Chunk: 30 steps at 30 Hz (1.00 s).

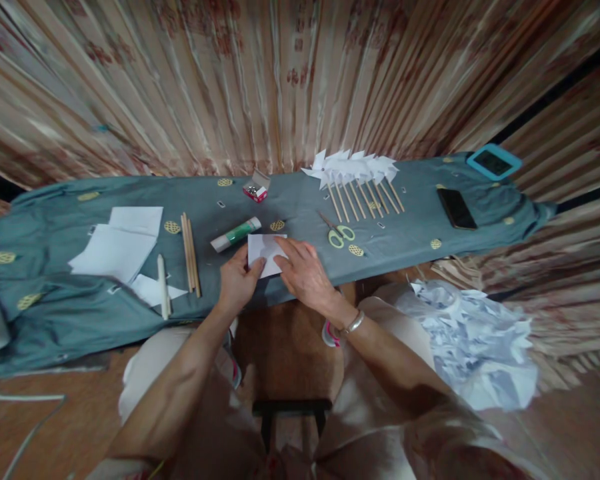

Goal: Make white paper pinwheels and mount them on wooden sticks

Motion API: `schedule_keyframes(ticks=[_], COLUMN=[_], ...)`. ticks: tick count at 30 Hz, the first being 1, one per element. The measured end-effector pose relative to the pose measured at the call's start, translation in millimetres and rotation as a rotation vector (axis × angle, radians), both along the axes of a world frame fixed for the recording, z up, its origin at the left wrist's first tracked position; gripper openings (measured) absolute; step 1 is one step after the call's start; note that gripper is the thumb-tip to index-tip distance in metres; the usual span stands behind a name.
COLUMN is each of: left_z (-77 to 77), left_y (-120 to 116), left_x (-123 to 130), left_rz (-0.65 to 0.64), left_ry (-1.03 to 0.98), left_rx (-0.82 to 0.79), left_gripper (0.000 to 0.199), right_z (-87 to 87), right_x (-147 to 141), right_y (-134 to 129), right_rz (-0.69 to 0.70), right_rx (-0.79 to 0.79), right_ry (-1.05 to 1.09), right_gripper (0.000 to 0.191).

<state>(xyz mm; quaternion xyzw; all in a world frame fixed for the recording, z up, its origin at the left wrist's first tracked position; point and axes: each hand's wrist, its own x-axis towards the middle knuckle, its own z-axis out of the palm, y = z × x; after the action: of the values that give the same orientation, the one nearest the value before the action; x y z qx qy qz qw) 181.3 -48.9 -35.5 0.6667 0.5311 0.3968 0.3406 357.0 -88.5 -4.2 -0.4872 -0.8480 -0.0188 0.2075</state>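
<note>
A small white sheet of paper (264,248) is held between my two hands at the front edge of the cloth-covered table. My left hand (240,279) pinches its lower left side, thumb on top. The fingers of my right hand (305,270) lie over the paper's right side, with the thumb pressed on it. Just behind the paper lies a tube with a green band (236,233). To the right are scissors with light green handles (341,235). On the left, several thin wooden sticks (190,253) lie side by side.
Finished paper pinwheels on sticks (360,170) lie in a row at the back. A small red box (257,187), a phone (457,208), a blue-framed device (494,161), white paper sheets (117,250) and a white pen-like tool (163,287) are also there. A bag of paper scraps (475,340) sits at right.
</note>
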Motion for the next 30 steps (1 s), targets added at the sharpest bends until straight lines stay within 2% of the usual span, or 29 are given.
schedule_keyframes(ticks=[5, 9, 14, 16, 20, 22, 26, 30], left_z=[-1.6, -1.6, -0.6, -0.7, -3.8, -6.7, -10.8, -9.4], left_y=[1, 3, 2, 2, 3, 5, 6, 3], left_x=[0, -1, -1, -2, -4, -5, -5, -6], left_rz=[0.008, 0.048, -0.007, -0.065, -0.196, -0.231, -0.21, -0.202], left_ry=[-0.046, 0.003, -0.023, -0.024, 0.085, 0.138, 0.213, 0.3], left_rx=[-0.07, -0.047, -0.039, -0.009, 0.105, 0.128, 0.167, 0.271], left_gripper=[0.063, 0.061, 0.073, 0.067, 0.037, 0.037, 0.044, 0.03], right_z=[-7.1, -9.7, -8.7, -9.7, -15.2, -18.3, -23.4, -26.5], right_x=[0, 6, 11, 14, 20, 24, 30, 34], right_y=[2, 2, -1, -1, 0, 0, 1, 1], right_rz=[0.001, 0.007, 0.008, 0.008, -0.004, -0.009, -0.022, -0.038], right_rx=[0.059, 0.063, -0.015, -0.06, -0.058, -0.031, 0.028, 0.045], right_ry=[-0.018, -0.014, -0.005, 0.032, 0.075, 0.071, 0.037, 0.018], right_gripper=[0.024, 0.023, 0.024, 0.024, 0.025, 0.026, 0.027, 0.026])
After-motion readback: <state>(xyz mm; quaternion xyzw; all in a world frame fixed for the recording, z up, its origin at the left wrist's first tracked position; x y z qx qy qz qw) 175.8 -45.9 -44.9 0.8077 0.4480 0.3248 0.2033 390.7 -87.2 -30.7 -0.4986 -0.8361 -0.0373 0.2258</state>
